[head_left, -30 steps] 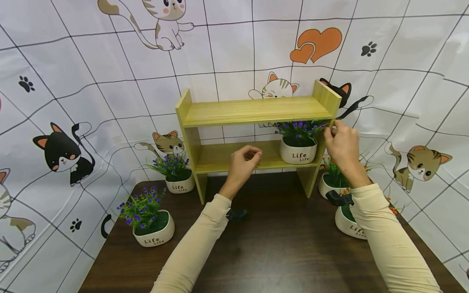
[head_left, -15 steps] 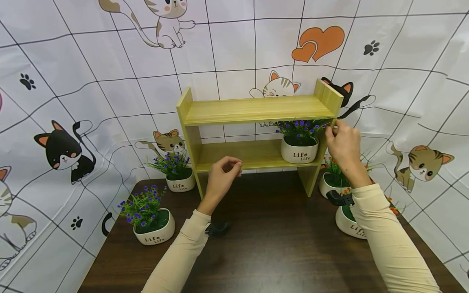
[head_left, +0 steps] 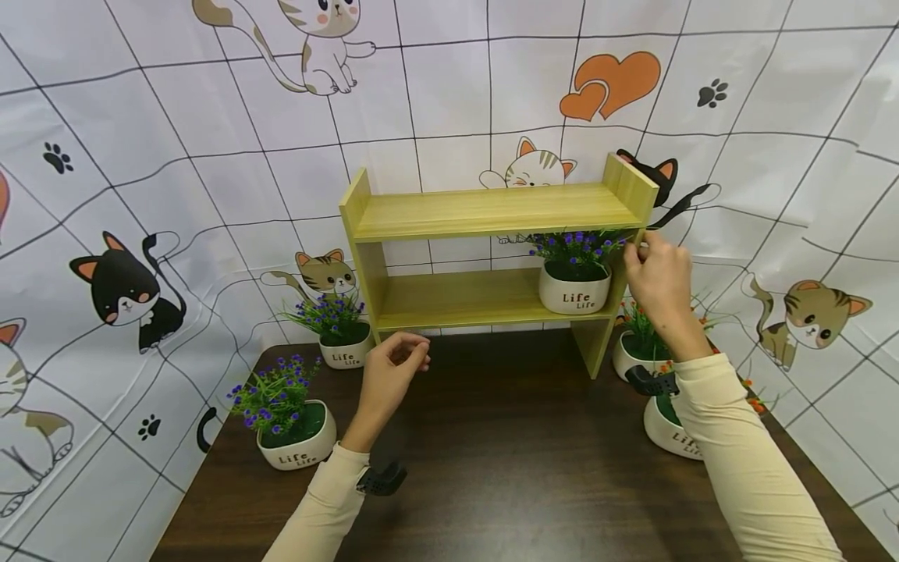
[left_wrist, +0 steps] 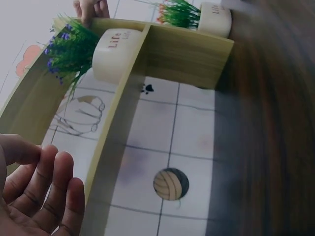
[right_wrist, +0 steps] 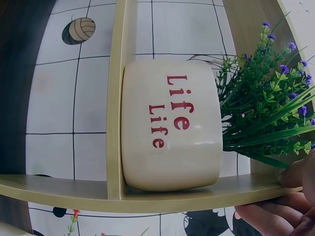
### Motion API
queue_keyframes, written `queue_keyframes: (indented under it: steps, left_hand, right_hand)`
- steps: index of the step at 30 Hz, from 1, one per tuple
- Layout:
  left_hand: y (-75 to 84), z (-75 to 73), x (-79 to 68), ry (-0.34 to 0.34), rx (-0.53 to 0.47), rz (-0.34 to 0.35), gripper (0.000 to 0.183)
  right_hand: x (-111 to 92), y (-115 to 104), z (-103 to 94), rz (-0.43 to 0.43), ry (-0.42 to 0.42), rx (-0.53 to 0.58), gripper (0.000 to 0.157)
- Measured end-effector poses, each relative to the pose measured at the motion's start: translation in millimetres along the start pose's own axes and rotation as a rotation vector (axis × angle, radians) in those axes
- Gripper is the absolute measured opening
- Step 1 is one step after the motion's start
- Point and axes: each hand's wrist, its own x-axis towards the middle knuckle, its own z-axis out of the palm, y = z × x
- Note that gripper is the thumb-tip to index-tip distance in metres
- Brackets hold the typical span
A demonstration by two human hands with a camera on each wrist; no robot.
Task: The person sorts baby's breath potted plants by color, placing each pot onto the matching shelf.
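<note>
A light wooden shelf [head_left: 492, 212] with two boards stands on the dark table. On its lower board, at the right end, sits a white "Life" flowerpot [head_left: 574, 297] with purple flowers. My right hand [head_left: 659, 277] grips the front edge of the shelf's right side panel; in the right wrist view the thumb [right_wrist: 298, 172] lies inside and the fingers outside. My left hand [head_left: 389, 371] hovers in front of the shelf's lower left corner, fingers loosely bent, thumb near the index finger, holding nothing. The left wrist view shows its relaxed fingers [left_wrist: 59, 182] before the boards.
Two white pots with purple flowers, one farther back [head_left: 344, 343] and one nearer [head_left: 298, 441], stand left of the shelf. Two pots with orange flowers, a rear one [head_left: 635, 355] and a front one [head_left: 670, 429], stand right, partly behind my right arm. A cat-print wall covering [head_left: 449, 94] rises behind.
My left hand has moved left and down, from in front of the lower board to below the shelf's left corner. The right hand stays on the side panel.
</note>
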Motion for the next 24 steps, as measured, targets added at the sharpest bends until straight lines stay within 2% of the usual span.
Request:
queue_keyframes:
  steps: [12,24]
  left_hand:
    - [-13.9,-32.4,-30.8,0.084,0.068,-0.042,0.007]
    - [-27.6,-79.8,-66.7,0.115,0.141,-0.121,0.008]
  right_hand:
    - [0,-1,-0.4,-0.002,0.013,-0.001,0.026]
    - [-2,-2,0.5,0.011,-0.005,0.013,0.026]
